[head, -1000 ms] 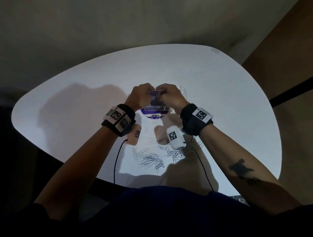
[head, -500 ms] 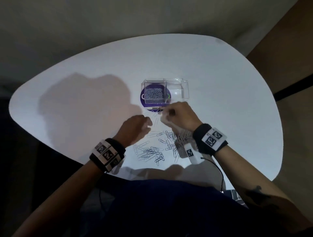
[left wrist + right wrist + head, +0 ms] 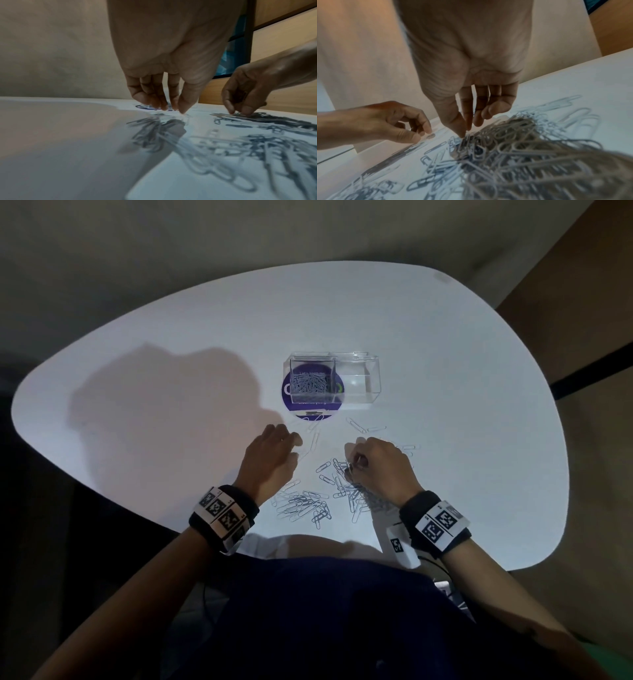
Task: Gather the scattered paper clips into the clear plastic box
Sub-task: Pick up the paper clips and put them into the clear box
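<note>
Paper clips lie scattered on the white table on the near side of the clear plastic box, mostly between the two wrists, with a few strays closer to the box. The box stands on a purple round sticker; its left compartment holds a heap of clips. The left hand reaches down near of the box, fingertips drawn together on the tabletop at a clip; whether it grips one cannot be told. The right hand, beside it, pinches clips from a dense tangle between thumb and forefinger.
</note>
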The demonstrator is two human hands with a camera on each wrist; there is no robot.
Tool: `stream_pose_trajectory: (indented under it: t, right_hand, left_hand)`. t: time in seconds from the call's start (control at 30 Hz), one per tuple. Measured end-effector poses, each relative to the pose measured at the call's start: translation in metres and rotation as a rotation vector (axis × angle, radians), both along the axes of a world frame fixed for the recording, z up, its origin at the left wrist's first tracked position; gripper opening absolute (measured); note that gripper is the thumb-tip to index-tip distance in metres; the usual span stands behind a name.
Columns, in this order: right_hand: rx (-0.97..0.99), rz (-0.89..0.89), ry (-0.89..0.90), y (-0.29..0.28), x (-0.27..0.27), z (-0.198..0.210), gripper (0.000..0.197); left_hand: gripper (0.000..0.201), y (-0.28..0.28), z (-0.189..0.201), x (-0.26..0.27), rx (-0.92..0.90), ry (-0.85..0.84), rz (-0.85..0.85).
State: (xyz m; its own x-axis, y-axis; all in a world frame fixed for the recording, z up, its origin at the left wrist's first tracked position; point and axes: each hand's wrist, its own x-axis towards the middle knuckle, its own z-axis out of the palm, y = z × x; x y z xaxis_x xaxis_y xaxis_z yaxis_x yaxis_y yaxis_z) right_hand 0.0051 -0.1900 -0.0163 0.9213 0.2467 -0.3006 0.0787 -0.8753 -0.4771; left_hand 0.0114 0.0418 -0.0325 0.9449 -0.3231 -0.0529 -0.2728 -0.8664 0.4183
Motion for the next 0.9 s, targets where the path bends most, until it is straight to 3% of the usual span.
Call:
stream_pose_trajectory:
  t: [0.1,0.27,0.43,0.67,0.8,0.9]
  right_hand:
    - [0.017,-0.039,0.013,-0.003,-0.003,-0.002,0.018]
    - [0.035,-0.11,0.046,-0.006,-0.005,-0.004,0.019]
    - [0.016,-0.11,-0.005,-0.011,-0.004,-0.002,0.015]
    - [0.027,0.052,-0.034,0.005,-0.006,-0.003,0.021]
    - [0.006,0.09,-0.007,0.01,-0.009,-0.008,0.009]
    - [0.024,0.147,0.034,0.005,-0.011,-0.008,0.005]
  left_hand:
    - [0.007,-0.018,0.001,-0.003,-0.027,-0.015,-0.087]
    - [0.012,-0.035,-0.007,-0.006,0.022,-0.001,-0.133]
    - [0.009,-0.035,-0.006,-0.002,0.015,0.155,-0.049]
    - [0.01,-0.02,0.002,0.001,-0.246,0.328,0.105]
    - [0.019,-0.01,0.005,0.004,-0.339,0.396,0.218]
    - [0.015,-0.008,0.007,0.004,-0.38,0.422,0.242]
